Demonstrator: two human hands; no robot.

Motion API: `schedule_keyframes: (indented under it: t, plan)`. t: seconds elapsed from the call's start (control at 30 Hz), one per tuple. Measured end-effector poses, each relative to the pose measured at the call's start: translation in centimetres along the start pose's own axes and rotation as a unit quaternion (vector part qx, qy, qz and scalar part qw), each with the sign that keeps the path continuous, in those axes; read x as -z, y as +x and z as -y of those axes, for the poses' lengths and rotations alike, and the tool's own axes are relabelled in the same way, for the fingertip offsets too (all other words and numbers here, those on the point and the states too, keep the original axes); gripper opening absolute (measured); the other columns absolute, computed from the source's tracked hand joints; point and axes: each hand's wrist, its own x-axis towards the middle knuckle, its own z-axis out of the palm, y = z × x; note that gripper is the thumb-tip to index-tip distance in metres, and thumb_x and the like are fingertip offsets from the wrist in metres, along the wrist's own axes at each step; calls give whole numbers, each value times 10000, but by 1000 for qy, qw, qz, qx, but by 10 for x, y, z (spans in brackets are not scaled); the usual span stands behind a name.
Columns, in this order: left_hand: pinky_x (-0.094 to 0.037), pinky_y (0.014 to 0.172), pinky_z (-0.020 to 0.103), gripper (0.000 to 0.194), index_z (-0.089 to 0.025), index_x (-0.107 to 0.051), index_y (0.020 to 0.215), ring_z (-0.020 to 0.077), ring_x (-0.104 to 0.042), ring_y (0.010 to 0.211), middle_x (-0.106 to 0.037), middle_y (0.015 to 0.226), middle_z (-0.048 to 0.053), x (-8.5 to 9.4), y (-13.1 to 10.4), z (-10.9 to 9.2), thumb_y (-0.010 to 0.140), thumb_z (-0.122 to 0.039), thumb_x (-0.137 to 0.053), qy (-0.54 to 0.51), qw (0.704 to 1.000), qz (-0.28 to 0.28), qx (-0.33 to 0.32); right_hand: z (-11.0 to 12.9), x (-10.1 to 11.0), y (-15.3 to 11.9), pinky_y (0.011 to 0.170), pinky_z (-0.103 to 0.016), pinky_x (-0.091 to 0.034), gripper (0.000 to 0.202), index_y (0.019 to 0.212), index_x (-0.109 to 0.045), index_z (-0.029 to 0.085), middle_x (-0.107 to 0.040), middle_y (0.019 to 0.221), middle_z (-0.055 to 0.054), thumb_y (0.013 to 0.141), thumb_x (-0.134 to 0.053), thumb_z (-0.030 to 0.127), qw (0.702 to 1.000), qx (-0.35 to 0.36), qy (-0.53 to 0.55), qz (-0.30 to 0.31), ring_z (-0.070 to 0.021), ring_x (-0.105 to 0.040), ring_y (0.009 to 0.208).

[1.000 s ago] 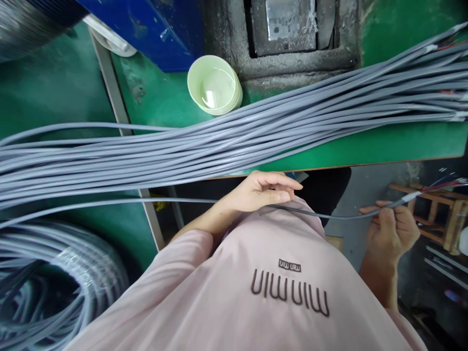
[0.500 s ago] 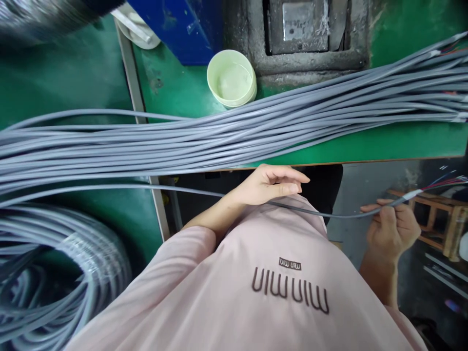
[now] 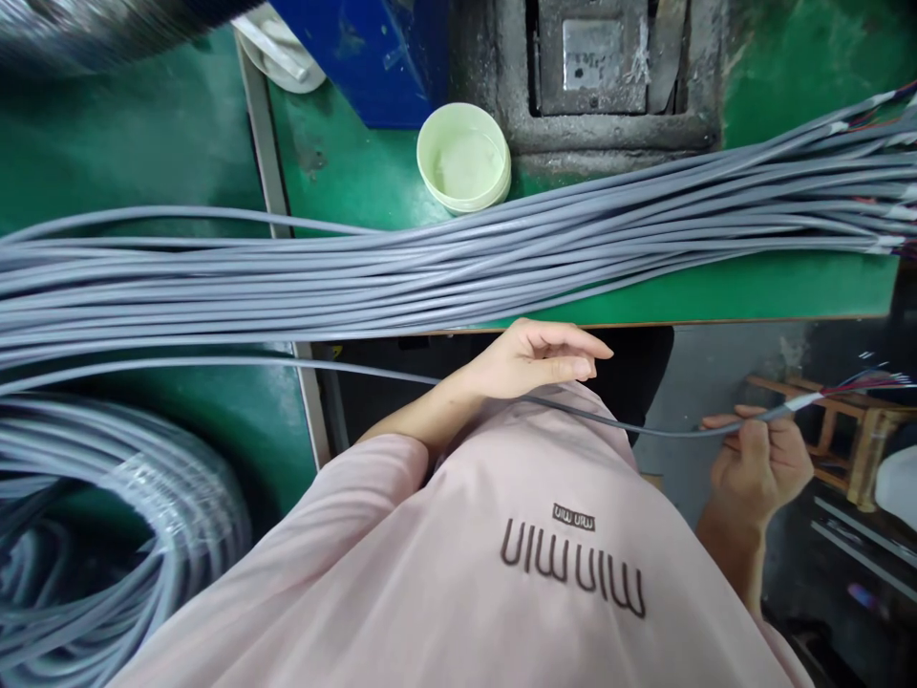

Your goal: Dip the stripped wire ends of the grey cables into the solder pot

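My right hand (image 3: 759, 459) is closed around a grey cable (image 3: 373, 371) near its stripped end, held out past the table's front edge. A white band (image 3: 802, 401) wraps the cable just beyond my fingers, and thin coloured wires (image 3: 863, 382) fan out from it. From there the cable sags across the front of my shirt and passes under my left wrist toward the left. My left hand (image 3: 544, 358) rests at the table edge with its fingers stretched out and its thumb a little apart, gripping nothing visible. Behind it lies a thick bundle of grey cables (image 3: 401, 277).
A pale green bowl (image 3: 464, 158) stands behind the bundle, beside a blue bin (image 3: 387, 67) and a grimy metal fixture (image 3: 602, 124). At the lower left lies a coil of grey cable (image 3: 179, 506) bound with clear wrap. A wooden stool (image 3: 831, 430) stands on the floor at right.
My right hand, still gripping the cable end, has shifted slightly left in view. The whole view has moved a little; my left hand keeps nearly the same pose.
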Motion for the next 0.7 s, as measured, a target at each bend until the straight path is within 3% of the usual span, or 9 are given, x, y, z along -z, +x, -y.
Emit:
schedule_keyframes:
  t: [0.17, 0.3, 0.43, 0.57, 0.7]
  plan:
    - [-532, 724, 233, 332, -158, -732, 1034, 127, -654, 763, -703, 864, 73, 0, -2, -2, 790, -382, -734, -3, 1000, -9, -21, 5, -4, 2, 447, -276, -399, 157, 812, -669, 126, -680, 594, -40, 757, -640, 270, 1000, -8, -12, 7, -182, -579, 441]
    - [-530, 712, 234, 350, -150, -732, 1022, 132, -657, 751, -704, 837, 75, 1, -3, -3, 780, -403, -739, 6, 999, -16, -35, 17, -21, 5, 522, -342, -487, 126, 783, -658, 144, -654, 549, -21, 749, -635, 263, 999, 15, 21, 24, -200, -588, 462]
    - [-528, 711, 230, 319, -158, -733, 1017, 124, -652, 741, -700, 817, 61, -4, -5, -4, 780, -372, -742, 10, 999, -21, -44, 32, -35, 6, 611, -337, -509, 125, 827, -680, 146, -642, 559, -12, 794, -651, 263, 993, 34, 27, 113, -192, -622, 546]
    - [-526, 707, 222, 309, -147, -731, 1013, 116, -648, 733, -699, 816, 63, -14, -7, -8, 784, -354, -740, 21, 998, -22, -57, 45, -42, 9, 616, -303, -504, 172, 907, -692, 166, -650, 605, -4, 851, -642, 320, 975, 50, -3, 216, -174, -636, 597]
    - [-515, 695, 211, 313, -144, -723, 1025, 103, -642, 726, -700, 824, 60, -20, -8, -14, 789, -348, -735, 24, 998, -18, -54, 52, -49, 15, 604, -280, -496, 174, 941, -683, 183, -645, 615, 8, 880, -616, 332, 956, 81, -27, 282, -157, -624, 595]
